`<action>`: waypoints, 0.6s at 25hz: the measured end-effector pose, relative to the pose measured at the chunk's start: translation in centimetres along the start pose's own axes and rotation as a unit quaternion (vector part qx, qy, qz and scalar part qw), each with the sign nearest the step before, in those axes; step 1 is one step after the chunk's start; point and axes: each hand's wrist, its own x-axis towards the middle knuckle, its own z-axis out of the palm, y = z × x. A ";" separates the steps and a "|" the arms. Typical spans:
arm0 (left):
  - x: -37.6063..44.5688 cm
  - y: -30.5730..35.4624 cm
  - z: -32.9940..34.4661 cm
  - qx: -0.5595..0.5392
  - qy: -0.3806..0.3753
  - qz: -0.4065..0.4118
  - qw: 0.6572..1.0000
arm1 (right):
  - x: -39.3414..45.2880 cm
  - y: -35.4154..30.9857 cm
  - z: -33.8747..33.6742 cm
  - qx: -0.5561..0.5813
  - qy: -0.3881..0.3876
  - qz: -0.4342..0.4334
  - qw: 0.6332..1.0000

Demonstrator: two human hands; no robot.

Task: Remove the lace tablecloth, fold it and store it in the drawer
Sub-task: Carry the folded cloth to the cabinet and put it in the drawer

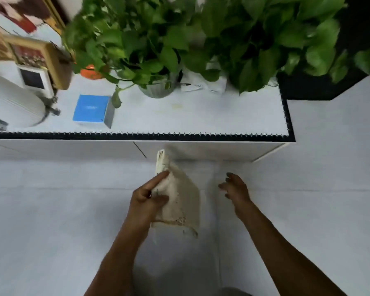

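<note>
Now we grip the folded lace tablecloth (179, 197) in our left hand (146, 201) below the worktop (201, 116), our right hand (235, 188) open beside it, so keep the bundle pinched tight while reaching for the drawer.

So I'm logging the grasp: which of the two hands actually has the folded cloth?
The left hand: its fingers pinch the folded lace tablecloth. The right hand hovers beside it, open and apart.

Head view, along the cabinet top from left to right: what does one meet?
White appliance → blue box → orange object → grey plant pot → leafy plant at the right end.
</note>
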 end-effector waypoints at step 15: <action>-0.7 3.7 -4.5 0.203 -0.200 0.130 0.950 | 8.1 2.7 3.3 0.305 -0.159 0.128 0.930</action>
